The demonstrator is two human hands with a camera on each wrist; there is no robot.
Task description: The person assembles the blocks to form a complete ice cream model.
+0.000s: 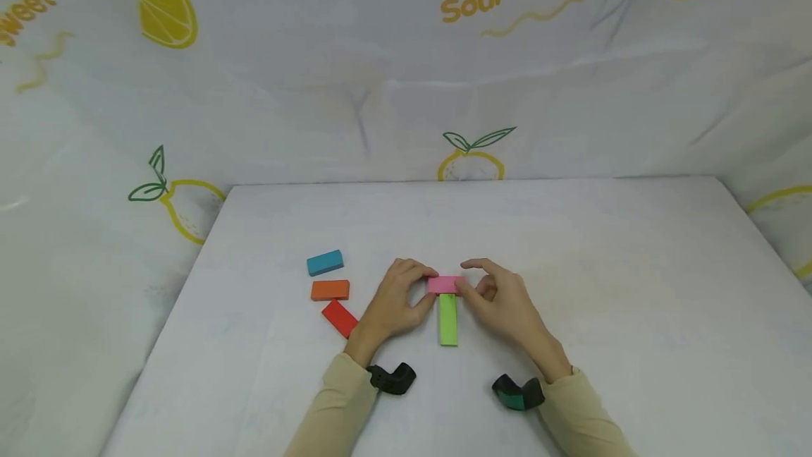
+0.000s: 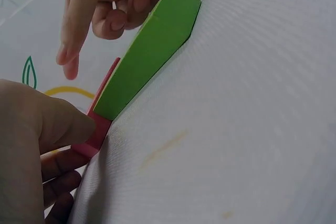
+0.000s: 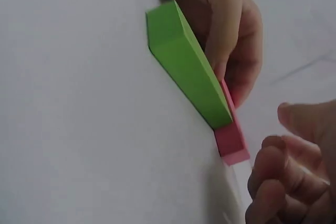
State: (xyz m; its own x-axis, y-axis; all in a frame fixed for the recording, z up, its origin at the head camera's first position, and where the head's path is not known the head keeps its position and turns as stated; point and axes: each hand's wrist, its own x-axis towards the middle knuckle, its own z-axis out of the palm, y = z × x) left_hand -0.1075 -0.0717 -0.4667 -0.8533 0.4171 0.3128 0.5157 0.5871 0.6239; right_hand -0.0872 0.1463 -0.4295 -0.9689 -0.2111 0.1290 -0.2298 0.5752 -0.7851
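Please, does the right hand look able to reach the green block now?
Probably yes: the right hand looks empty, close beside the green block, and nothing visible stands between them; the left hand pinches the pink block.

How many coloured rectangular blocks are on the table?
5: blue block, orange block and red block left of the left hand; pink block between it and the right hand; green block against pink's near side. Hands may hide more.
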